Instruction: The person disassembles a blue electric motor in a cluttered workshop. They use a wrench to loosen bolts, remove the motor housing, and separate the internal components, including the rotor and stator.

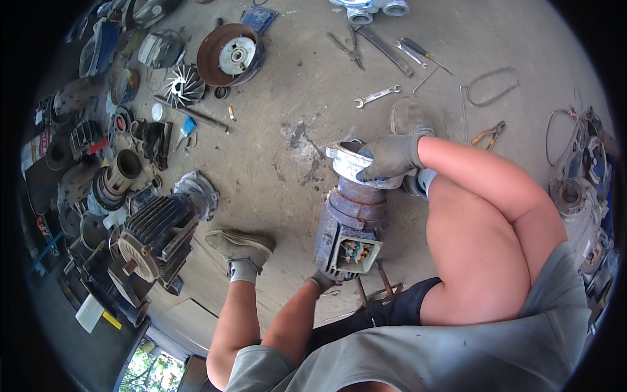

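Note:
Between my legs is a blue, worn electric motor (353,212) with its terminal box (358,253) uncovered, coloured wires bunched inside. A silver-painted end flange (346,162) sits at its far end. My right hand (395,157), in a dark glove, is closed over the flange's right side, its fingertips partly out of sight. At the motor's near end, my gloved left hand (321,281) grips the lower left edge, its fingers mostly hidden by the casing. An open-end wrench (377,96) lies on the floor beyond the flange, near my right shoe (410,116).
Pliers (347,48), a screwdriver (424,55), orange-handled pliers (488,134) and a wire loop (493,88) lie on the far floor. Left stands a finned motor (157,235) among many parts. A rusty drum (228,55) and blue brush (187,127) lie far left. More castings (575,196) line the right.

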`<state>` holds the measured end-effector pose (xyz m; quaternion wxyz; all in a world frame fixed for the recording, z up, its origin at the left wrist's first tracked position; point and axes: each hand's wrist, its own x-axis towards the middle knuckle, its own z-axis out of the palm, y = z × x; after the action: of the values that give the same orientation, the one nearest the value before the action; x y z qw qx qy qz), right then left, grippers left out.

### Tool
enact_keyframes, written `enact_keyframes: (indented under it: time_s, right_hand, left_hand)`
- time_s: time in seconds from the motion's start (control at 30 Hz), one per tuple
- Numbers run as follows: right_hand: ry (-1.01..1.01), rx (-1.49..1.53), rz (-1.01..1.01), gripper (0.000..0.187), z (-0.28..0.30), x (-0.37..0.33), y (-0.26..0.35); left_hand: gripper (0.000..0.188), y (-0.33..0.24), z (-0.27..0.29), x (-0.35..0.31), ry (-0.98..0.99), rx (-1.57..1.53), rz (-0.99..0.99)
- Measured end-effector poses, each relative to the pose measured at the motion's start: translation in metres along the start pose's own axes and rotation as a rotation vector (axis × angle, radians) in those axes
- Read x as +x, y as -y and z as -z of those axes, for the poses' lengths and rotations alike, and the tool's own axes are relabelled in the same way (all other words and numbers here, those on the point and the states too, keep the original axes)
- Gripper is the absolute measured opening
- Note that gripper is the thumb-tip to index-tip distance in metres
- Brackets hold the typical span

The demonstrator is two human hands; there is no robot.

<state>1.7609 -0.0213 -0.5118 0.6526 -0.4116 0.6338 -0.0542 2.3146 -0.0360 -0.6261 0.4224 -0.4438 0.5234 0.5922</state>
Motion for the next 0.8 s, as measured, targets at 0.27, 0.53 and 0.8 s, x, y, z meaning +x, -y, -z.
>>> enact_keyframes:
  time_s: [0.27,0.53,0.8]
  right_hand:
    - [-0.268,0.302,-0.114,0.071,0.022,0.005,-0.038]
    - [-0.744,-0.603,-0.063,0.041,0.040,0.092,-0.113]
    - [-0.524,-0.672,-0.062,0.041,0.061,0.109,-0.116]
  left_hand:
    - [0.048,-0.001,0.220,0.038,0.003,-0.264,-0.058]
    - [0.036,-0.129,0.268,-0.044,-0.896,0.157,-0.196]
    - [0.039,-0.279,0.175,-0.094,-0.784,0.418,-0.823]
